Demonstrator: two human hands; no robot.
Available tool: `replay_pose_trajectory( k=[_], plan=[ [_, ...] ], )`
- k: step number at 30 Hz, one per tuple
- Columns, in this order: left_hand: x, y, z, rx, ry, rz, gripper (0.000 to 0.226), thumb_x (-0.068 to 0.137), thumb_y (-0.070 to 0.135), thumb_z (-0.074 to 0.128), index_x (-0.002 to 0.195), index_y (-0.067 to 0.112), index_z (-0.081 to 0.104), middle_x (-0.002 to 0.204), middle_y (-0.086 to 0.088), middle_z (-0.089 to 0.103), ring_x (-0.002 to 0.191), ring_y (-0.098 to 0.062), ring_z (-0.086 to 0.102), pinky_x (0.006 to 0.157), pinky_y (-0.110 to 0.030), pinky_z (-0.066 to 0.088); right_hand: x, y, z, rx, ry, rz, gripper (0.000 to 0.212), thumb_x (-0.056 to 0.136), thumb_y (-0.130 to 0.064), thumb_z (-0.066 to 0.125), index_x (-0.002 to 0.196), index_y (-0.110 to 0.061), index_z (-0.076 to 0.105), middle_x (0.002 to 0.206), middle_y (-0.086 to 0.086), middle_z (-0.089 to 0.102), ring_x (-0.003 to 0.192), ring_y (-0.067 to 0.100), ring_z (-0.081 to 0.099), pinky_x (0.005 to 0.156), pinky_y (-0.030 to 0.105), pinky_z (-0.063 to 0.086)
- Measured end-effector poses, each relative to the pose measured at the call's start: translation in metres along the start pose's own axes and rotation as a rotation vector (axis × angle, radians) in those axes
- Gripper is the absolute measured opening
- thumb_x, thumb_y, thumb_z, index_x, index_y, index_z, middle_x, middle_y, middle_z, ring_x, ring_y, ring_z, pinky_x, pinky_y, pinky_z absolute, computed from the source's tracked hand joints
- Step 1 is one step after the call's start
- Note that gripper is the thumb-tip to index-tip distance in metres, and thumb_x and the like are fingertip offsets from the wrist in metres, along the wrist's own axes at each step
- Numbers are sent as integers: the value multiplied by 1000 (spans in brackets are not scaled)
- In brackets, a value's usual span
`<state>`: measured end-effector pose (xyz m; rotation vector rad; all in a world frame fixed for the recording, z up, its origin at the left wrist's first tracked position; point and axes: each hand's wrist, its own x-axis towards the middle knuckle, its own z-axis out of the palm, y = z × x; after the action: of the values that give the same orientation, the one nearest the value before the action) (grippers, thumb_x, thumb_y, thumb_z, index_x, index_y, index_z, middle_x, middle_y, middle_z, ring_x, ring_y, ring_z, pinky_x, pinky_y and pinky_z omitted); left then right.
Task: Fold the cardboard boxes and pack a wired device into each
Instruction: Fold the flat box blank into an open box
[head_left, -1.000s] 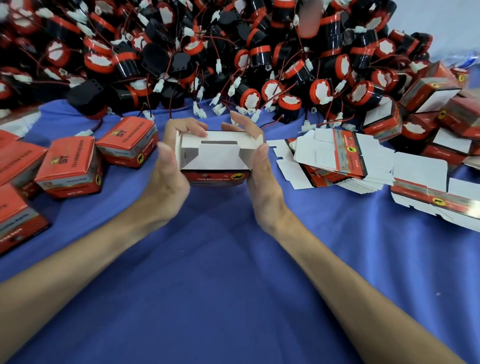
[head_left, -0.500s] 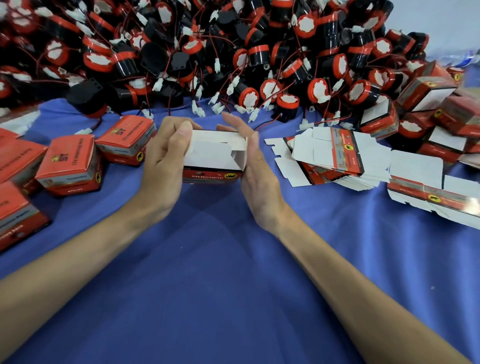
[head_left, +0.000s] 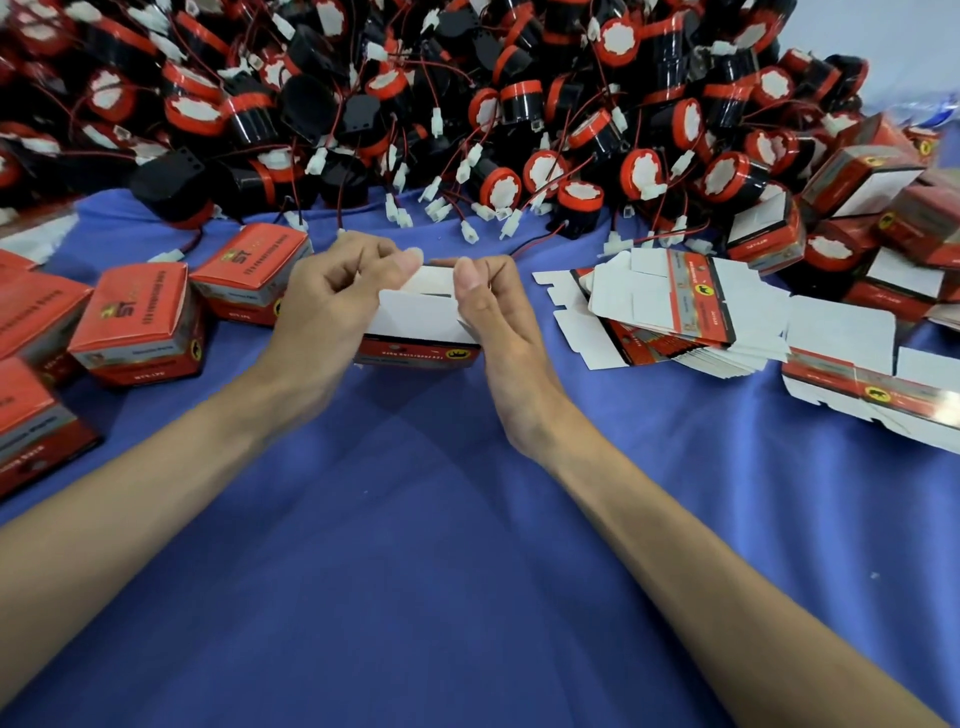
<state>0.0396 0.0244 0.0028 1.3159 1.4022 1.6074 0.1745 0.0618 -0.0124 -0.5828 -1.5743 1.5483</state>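
A small red and white cardboard box (head_left: 415, 332) stands on the blue cloth in the middle, white flaps up. My left hand (head_left: 332, 306) grips its left side, fingers curled over the top flap. My right hand (head_left: 493, 317) holds its right side, thumb and fingers pinching the flap edge. Behind it lies a big heap of black and red wired devices (head_left: 467, 104) with white plugs. A stack of flat unfolded boxes (head_left: 675, 306) lies to the right.
Several closed red boxes (head_left: 140, 322) stand at the left. More boxes (head_left: 872, 176), some open with devices in them, sit at the far right. Blue cloth (head_left: 441, 545) covers the table near me.
Both hands have curled in over the top of the box, and the white flaps have folded down from the open state seen before.
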Motion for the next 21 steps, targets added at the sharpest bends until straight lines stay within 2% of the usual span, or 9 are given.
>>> replay_pose_trajectory(
  k=[2, 4, 7, 9, 12, 15, 18, 19, 21],
  plan=[
    [1, 1, -1, 58, -39, -6, 39, 67, 50, 65, 49, 25, 41, 79, 11, 50, 77, -11, 45, 76, -34, 31, 0, 0, 0, 0, 12, 13, 37, 91, -39, 43, 96, -2, 42, 95, 6, 47, 86, 10, 43, 75, 13, 39],
    [1, 0, -3, 108, -80, 23, 43, 65, 51, 65, 53, 20, 38, 89, 7, 52, 83, -7, 49, 80, -29, 35, -1, 3, -4, -7, 30, 6, 41, 93, -37, 43, 100, 3, 43, 97, 5, 48, 87, 9, 46, 74, 9, 42],
    [0, 2, -2, 198, -148, 91, 52, 62, 51, 68, 55, 14, 32, 96, 8, 56, 93, 1, 56, 82, -23, 37, 0, 4, -7, -48, 6, -3, 22, 101, -26, 42, 90, -7, 40, 91, 1, 51, 79, 1, 48, 68, 6, 40],
    [0, 1, -4, 215, -153, 93, 54, 58, 51, 72, 53, 16, 31, 95, 8, 58, 94, -3, 60, 78, -21, 39, 2, 1, -4, -112, -22, -9, 20, 99, -23, 44, 83, -16, 36, 91, -6, 53, 80, -1, 51, 70, 10, 41],
    [2, -3, -10, 155, -155, 82, 53, 53, 49, 80, 45, 25, 33, 92, 9, 62, 103, -14, 66, 79, -21, 44, -5, 2, -2, -260, -19, -69, 17, 90, -32, 41, 85, -16, 39, 112, 7, 55, 109, 23, 47, 91, 35, 41],
    [3, -4, -16, 111, -212, 104, 58, 57, 58, 83, 45, 25, 37, 90, 14, 64, 104, -12, 66, 83, -22, 47, 3, 2, 1, -323, -18, -39, 31, 91, -33, 35, 97, -5, 48, 115, 13, 51, 107, 25, 43, 90, 30, 39],
    [5, -6, -18, 138, -214, 126, 47, 72, 34, 76, 45, 27, 37, 93, 11, 63, 100, -6, 65, 83, -23, 47, 21, -2, -1, -446, -51, 130, 32, 90, -25, 38, 103, -4, 58, 103, 10, 55, 105, 21, 47, 79, 21, 39],
    [6, -7, -19, 146, -209, 132, 46, 72, 29, 75, 45, 27, 38, 94, 9, 62, 99, -6, 65, 84, -24, 47, 19, -1, -3, -440, -81, 99, 30, 89, -26, 37, 101, -8, 58, 107, 6, 54, 112, 21, 46, 86, 21, 38],
    [6, -10, -23, 139, -202, 161, 51, 72, 33, 80, 46, 26, 38, 92, 11, 63, 98, -8, 65, 85, -28, 48, 5, 1, -10, -344, -129, -53, 27, 90, -26, 38, 92, -8, 57, 121, 0, 50, 123, 25, 41, 104, 35, 35]
  ],
)
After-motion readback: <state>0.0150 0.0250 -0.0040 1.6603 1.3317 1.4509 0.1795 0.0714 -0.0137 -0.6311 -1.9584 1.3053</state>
